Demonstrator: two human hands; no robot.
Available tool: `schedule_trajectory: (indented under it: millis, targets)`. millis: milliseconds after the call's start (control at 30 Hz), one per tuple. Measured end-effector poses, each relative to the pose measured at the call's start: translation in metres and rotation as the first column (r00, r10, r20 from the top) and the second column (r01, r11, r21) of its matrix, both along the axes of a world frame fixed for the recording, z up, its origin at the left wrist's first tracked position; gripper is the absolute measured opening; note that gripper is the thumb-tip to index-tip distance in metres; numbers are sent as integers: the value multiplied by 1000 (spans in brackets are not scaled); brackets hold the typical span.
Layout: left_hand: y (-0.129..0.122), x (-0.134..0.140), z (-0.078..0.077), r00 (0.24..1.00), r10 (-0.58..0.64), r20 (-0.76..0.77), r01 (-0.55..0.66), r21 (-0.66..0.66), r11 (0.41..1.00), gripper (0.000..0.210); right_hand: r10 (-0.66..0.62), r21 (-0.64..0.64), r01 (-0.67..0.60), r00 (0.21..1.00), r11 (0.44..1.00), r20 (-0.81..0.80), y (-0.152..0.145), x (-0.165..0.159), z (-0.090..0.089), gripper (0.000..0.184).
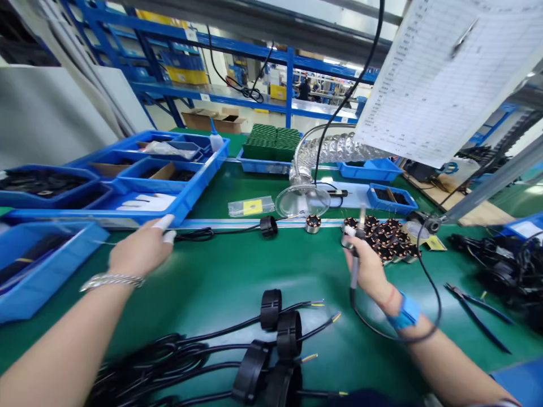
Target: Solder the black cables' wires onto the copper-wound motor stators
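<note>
Firmly, the right hand (368,268) is wrapped round a corded tool (354,272); beside the blue tray (199,189), the left hand (139,249) bends blurred fingers, any grip unclear.

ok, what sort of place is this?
Probably a factory motor-assembly station: copper-wound stators clustered on the green worktop, a foil duct, and what looks like a soldering iron in the right hand.

Green workbench (212,268): glossy, across the foreground.
Blue metal rack (289,85): behind the workbench.
Grey panel (55,110): upright, left of the workbench.
Pale floor (274,118): beyond the workbench.
Light: whitish, reflected on the workbench.
</note>
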State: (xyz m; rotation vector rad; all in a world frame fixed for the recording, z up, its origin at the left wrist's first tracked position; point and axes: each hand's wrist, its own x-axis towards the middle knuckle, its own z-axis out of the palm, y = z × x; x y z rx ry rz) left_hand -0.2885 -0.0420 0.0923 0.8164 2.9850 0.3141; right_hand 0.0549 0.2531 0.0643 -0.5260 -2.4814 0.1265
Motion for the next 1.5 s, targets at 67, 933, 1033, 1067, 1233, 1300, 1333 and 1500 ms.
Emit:
schedule_trajectory:
  millis: [67, 933, 1033, 1067, 1233, 1300, 1333, 1500]
  targets:
    - [-3, 8, 7, 995, 44, 94, -56, 136, 989, 50, -116, -42, 110, 973, 993, -198, 3, 42, 4, 25]
    - [169, 206, 14, 611, -507, 609, 363, 353, 862, 30, 432, -406, -435, 896, 804, -104, -9, 54, -11, 50]
    - [178, 210, 13, 636, -469, 613, 351, 311, 883, 31, 435, -469, -435, 893, 769, -115, -9, 53, -20, 48]
    - [180, 212, 12, 639, -467, 612, 358, 301, 884, 31, 430, -478, -431, 895, 765, -119, -9, 52, -23, 46]
    - [187, 218, 11, 613, -444, 653, 320, 308, 896, 25, 430, -473, -445, 891, 760, -147, -10, 52, -31, 45]
    - [188, 218, 9, 607, -416, 678, 273, 313, 909, 21, 435, -464, -456, 886, 759, -158, -10, 52, -30, 44]
    - [188, 218, 8, 603, -408, 686, 258, 316, 913, 19, 436, -461, -458, 885, 760, -161, -10, 52, -30, 43]
    - [189, 217, 5, 573, -404, 713, 226, 336, 914, 18, 438, -467, -452, 887, 760, -146, -11, 52, -30, 42]
